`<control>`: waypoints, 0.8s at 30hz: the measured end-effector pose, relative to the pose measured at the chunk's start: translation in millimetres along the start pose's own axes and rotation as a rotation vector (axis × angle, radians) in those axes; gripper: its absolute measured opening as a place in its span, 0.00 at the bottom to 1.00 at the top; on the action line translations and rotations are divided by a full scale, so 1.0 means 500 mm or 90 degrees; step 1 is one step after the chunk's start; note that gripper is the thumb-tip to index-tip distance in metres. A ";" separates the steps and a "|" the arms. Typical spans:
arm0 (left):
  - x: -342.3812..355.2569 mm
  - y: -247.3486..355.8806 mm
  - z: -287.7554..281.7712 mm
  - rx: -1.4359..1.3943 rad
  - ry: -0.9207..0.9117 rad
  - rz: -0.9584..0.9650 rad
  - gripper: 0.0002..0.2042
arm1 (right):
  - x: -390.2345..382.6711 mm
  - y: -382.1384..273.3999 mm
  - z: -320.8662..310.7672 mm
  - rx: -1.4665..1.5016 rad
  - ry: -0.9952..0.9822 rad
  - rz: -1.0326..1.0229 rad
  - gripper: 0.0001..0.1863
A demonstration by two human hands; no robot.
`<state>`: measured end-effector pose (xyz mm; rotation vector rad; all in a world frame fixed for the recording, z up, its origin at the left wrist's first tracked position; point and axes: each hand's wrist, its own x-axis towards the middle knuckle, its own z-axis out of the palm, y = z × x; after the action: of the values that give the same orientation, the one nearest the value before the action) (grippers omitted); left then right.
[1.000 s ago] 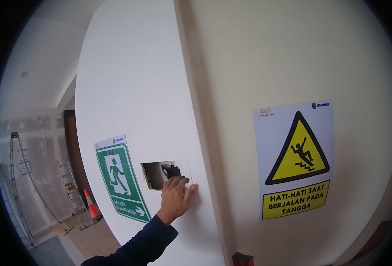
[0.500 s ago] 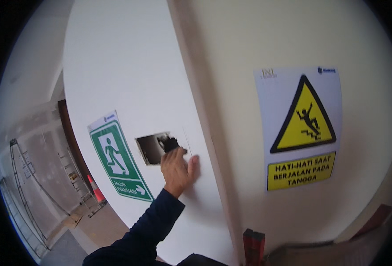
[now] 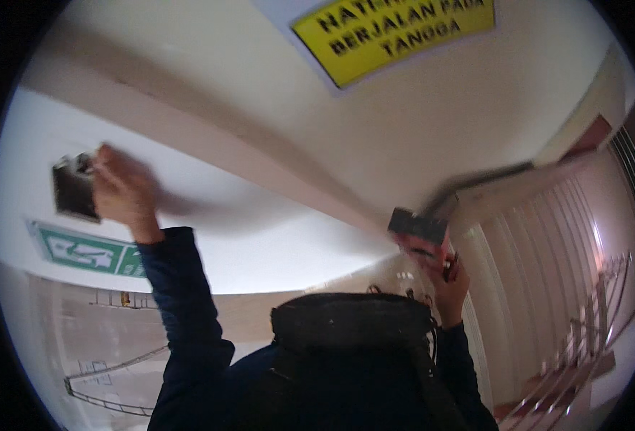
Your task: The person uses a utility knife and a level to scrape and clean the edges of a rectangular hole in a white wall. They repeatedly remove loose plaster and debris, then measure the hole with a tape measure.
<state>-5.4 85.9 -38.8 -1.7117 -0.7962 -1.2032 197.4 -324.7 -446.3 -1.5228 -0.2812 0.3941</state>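
My left hand is raised against the white wall. Its fingers curl at the edge of a square cut-out in that wall, blurred; what they hold, if anything, is hidden. Dark, ragged bits show at the upper part of the hole. Lower right, my right hand is closed around a red bar-shaped tool with a dark, blocky end. That end points up, near the foot of the wall corner. The tool's kind is not clear.
Beside the cut-out is a green evacuation sign. A yellow warning sign hangs on the cream wall. Metal railings and stairs lie to the right. A ladder stands at lower left. My dark bag is at lower centre.
The view has swung down and tilted, so the cut-out and my left hand now appear farther left. My right hand has come into view, holding the red tool.
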 end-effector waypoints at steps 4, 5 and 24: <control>0.028 0.089 -0.018 -0.150 0.034 -0.081 0.40 | 0.005 0.088 -0.047 -0.002 0.095 0.102 0.18; 0.027 0.083 -0.023 -0.131 0.009 -0.133 0.41 | 0.007 0.103 -0.072 -0.028 0.102 0.139 0.19; 0.018 0.052 -0.042 -0.157 -0.023 -0.052 0.44 | 0.010 0.099 -0.088 0.055 0.124 0.127 0.19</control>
<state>11.6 56.1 -34.7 -1.9193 -0.7702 -1.3757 216.8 -362.2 -497.6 -1.4969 0.0401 0.4068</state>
